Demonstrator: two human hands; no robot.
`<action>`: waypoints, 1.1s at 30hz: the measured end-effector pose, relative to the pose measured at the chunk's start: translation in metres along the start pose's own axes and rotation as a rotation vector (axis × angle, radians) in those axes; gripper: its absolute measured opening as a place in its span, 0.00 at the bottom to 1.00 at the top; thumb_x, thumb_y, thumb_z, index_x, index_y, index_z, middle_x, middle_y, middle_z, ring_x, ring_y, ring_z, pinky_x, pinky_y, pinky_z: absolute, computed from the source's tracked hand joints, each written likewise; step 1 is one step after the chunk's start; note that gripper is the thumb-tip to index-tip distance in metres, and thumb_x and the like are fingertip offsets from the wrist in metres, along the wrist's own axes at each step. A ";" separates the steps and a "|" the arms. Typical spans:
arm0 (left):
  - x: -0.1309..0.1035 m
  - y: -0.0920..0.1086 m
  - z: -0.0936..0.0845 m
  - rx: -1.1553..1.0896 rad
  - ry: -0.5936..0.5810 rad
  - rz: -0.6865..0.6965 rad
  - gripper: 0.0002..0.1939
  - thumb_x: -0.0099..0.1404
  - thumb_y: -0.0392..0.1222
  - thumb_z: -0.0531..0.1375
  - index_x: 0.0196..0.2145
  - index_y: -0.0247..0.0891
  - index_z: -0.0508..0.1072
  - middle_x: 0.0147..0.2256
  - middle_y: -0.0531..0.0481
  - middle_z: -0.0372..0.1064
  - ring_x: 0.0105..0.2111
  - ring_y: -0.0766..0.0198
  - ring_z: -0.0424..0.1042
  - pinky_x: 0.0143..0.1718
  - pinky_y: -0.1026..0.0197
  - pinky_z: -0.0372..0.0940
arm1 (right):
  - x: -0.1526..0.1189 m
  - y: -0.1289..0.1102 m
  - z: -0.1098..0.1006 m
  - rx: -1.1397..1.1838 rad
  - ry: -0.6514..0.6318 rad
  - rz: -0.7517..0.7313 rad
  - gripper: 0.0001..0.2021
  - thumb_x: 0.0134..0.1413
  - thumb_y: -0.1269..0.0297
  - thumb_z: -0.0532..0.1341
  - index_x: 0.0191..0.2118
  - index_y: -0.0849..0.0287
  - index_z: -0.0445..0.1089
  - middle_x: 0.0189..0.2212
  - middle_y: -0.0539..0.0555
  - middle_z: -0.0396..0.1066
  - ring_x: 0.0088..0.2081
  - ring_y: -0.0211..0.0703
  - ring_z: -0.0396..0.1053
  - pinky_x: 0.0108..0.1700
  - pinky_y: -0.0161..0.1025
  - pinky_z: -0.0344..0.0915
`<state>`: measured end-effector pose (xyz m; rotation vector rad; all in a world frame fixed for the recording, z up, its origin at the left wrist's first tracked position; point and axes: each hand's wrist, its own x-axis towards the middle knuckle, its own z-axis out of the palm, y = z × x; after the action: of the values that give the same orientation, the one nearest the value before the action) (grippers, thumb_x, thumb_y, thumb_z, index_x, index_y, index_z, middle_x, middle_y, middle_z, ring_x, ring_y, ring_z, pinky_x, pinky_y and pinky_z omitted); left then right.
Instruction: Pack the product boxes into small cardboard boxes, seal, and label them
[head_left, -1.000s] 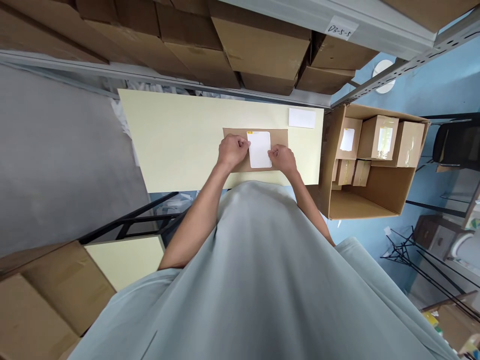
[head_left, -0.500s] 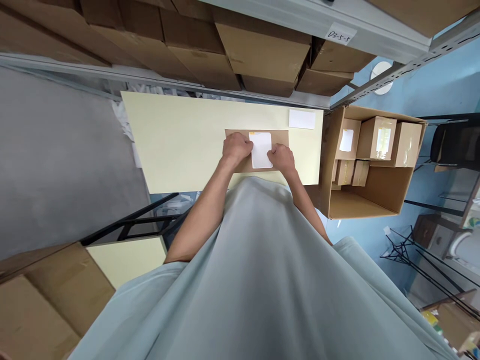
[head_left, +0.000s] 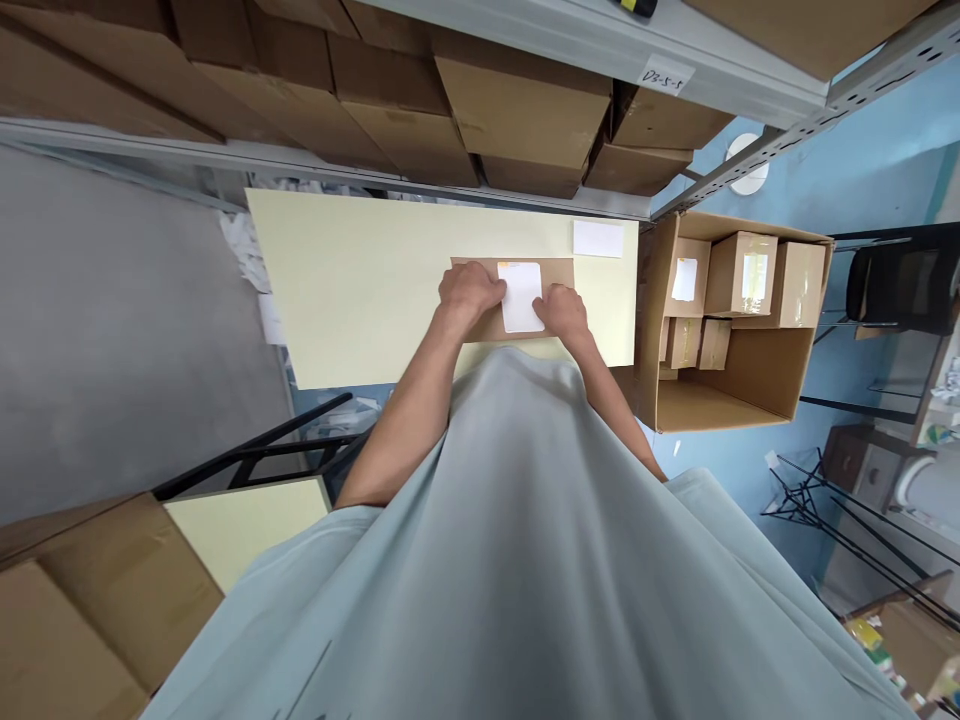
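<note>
A flat-looking brown cardboard piece (head_left: 556, 268) lies at the front of the pale yellow table (head_left: 352, 290); I cannot tell whether it is a box. On its middle is a white label (head_left: 521, 298) with a small orange mark at the top left. My left hand (head_left: 469, 290), fingers curled, has its thumb at the label's left edge. Closed too, my right hand (head_left: 564, 310) has its thumb at the label's lower right edge. Both hands rest over the cardboard, and their fingertips are mostly hidden.
A white paper slip (head_left: 598, 239) lies at the table's back right. Right of the table stands a large open carton (head_left: 750, 400) with several smaller boxes inside. Behind runs a grey metal shelf (head_left: 555, 205) of cartons. More cardboard (head_left: 112, 590) is at lower left.
The view has shifted slightly. Both hands keep nearly the same grip and place at the label, and the cardboard stays put on the table.
</note>
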<state>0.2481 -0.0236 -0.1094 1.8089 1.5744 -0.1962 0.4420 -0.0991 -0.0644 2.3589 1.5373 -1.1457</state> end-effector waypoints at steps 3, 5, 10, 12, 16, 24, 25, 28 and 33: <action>-0.025 0.004 0.002 -0.039 0.079 -0.057 0.30 0.77 0.59 0.59 0.62 0.31 0.81 0.61 0.24 0.79 0.66 0.27 0.76 0.73 0.27 0.66 | -0.008 0.005 0.008 0.005 0.122 -0.127 0.13 0.80 0.60 0.57 0.55 0.60 0.77 0.55 0.68 0.80 0.60 0.65 0.79 0.65 0.63 0.78; -0.041 0.008 0.009 -0.091 0.208 0.091 0.35 0.81 0.61 0.56 0.71 0.33 0.74 0.72 0.25 0.71 0.74 0.27 0.67 0.78 0.27 0.59 | -0.012 0.007 0.016 -0.001 0.238 -0.305 0.21 0.84 0.55 0.52 0.65 0.61 0.75 0.65 0.71 0.76 0.70 0.66 0.72 0.73 0.64 0.72; -0.054 0.012 0.034 -0.126 0.199 0.482 0.42 0.86 0.60 0.42 0.85 0.33 0.56 0.84 0.32 0.50 0.86 0.38 0.43 0.85 0.30 0.40 | -0.008 0.011 0.039 -0.105 0.225 -0.551 0.36 0.86 0.48 0.43 0.85 0.63 0.56 0.85 0.67 0.54 0.88 0.61 0.44 0.88 0.65 0.43; -0.052 0.006 0.040 -0.119 0.149 0.522 0.44 0.86 0.63 0.40 0.86 0.33 0.54 0.85 0.32 0.49 0.87 0.41 0.42 0.86 0.31 0.36 | -0.002 0.017 0.044 -0.125 0.194 -0.563 0.39 0.86 0.44 0.41 0.87 0.65 0.52 0.86 0.66 0.50 0.89 0.59 0.40 0.89 0.65 0.37; -0.049 -0.017 0.036 -0.085 0.098 0.566 0.53 0.82 0.74 0.44 0.87 0.32 0.50 0.85 0.30 0.44 0.87 0.39 0.40 0.86 0.30 0.32 | 0.005 0.038 0.037 -0.135 0.175 -0.610 0.47 0.82 0.31 0.42 0.88 0.64 0.47 0.87 0.65 0.46 0.89 0.63 0.36 0.88 0.68 0.32; -0.045 -0.036 0.013 -0.018 -0.026 0.642 0.62 0.77 0.80 0.53 0.87 0.30 0.45 0.86 0.26 0.39 0.87 0.32 0.36 0.85 0.25 0.31 | 0.026 0.066 0.007 -0.260 0.007 -0.770 0.59 0.74 0.25 0.57 0.89 0.65 0.41 0.89 0.64 0.37 0.89 0.68 0.27 0.88 0.71 0.29; -0.044 -0.035 0.012 -0.012 -0.031 0.641 0.63 0.76 0.80 0.54 0.87 0.30 0.45 0.86 0.26 0.39 0.87 0.31 0.35 0.85 0.25 0.31 | 0.028 0.067 0.006 -0.259 0.000 -0.776 0.59 0.73 0.25 0.58 0.89 0.65 0.41 0.89 0.65 0.36 0.89 0.69 0.27 0.88 0.71 0.29; -0.044 -0.033 0.012 -0.011 -0.035 0.631 0.62 0.76 0.79 0.56 0.87 0.30 0.45 0.86 0.25 0.39 0.87 0.31 0.35 0.84 0.25 0.30 | 0.028 0.066 0.006 -0.219 0.002 -0.785 0.55 0.76 0.27 0.55 0.89 0.64 0.43 0.89 0.66 0.38 0.89 0.68 0.28 0.88 0.73 0.28; -0.051 -0.025 0.020 -0.086 0.029 0.543 0.48 0.83 0.70 0.49 0.87 0.38 0.52 0.86 0.32 0.44 0.87 0.37 0.40 0.85 0.27 0.31 | 0.014 0.055 0.004 -0.162 0.028 -0.698 0.40 0.85 0.40 0.46 0.88 0.57 0.49 0.88 0.59 0.44 0.89 0.61 0.34 0.88 0.70 0.30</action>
<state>0.2201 -0.0762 -0.1066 2.0986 1.0376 0.1506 0.4876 -0.1174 -0.0928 1.7723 2.4545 -1.0197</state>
